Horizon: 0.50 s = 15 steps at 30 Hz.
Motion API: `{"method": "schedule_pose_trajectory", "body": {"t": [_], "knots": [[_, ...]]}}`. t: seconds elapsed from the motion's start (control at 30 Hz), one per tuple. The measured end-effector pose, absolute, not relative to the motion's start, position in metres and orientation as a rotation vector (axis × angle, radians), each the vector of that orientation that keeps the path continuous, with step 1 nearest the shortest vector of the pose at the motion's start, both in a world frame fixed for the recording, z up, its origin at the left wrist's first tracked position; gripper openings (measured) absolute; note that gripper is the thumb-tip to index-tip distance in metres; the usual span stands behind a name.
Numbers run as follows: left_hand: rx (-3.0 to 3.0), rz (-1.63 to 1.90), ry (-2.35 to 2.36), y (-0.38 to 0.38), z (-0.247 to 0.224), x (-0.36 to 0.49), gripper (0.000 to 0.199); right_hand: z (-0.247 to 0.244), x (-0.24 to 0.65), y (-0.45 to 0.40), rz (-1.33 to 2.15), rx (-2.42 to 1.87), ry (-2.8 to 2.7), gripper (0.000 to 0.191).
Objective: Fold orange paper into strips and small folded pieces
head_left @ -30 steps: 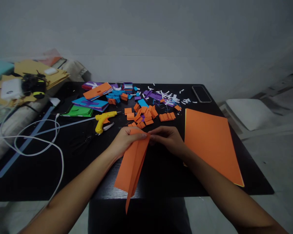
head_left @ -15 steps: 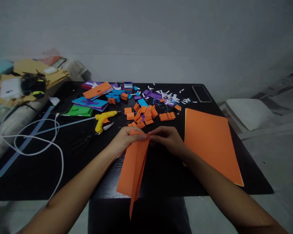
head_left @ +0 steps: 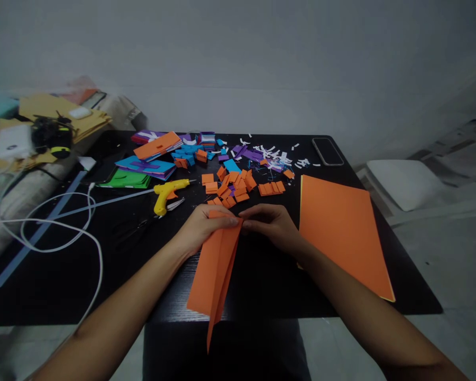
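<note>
A folded orange sheet of paper [head_left: 214,264] hangs tilted over the table's front edge, its long folds fanning apart at the lower end. My left hand [head_left: 206,222] grips its upper end, thumb on top and fingers behind. At the top right corner of the paper, my right hand [head_left: 267,225] pinches with thumb and forefinger; the fingertips meet the paper's edge there. Just beyond both hands lie several small folded orange paper pieces [head_left: 238,185]. To the right rests a stack of large orange sheets [head_left: 341,233], partly behind my right forearm.
A yellow glue gun [head_left: 168,194] lies left of the hands beside dark-handled scissors [head_left: 143,225]. Folded coloured papers [head_left: 146,166] and paper scraps [head_left: 273,156] cover the back. A phone [head_left: 327,152] sits at the far right corner. A white cable [head_left: 97,254] loops across the left side.
The lower end of the folded orange paper has shifted slightly left and up. Both hands keep nearly the same grip and place.
</note>
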<state>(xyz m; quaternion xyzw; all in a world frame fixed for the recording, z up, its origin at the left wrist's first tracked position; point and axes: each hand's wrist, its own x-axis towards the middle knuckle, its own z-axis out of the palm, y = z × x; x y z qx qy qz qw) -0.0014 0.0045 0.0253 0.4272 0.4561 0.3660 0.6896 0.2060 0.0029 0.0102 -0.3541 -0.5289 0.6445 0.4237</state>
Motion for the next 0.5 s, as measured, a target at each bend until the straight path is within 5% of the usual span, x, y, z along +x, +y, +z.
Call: {"method": "schedule_pose_trajectory", "body": {"t": [0.5], "knots": [[0.983,0.798,1.036,0.0039,0.0264,-0.0025,0.015,0.0067,0.2060,0.0038,1.588,-0.894,-1.336,0.025]]}}
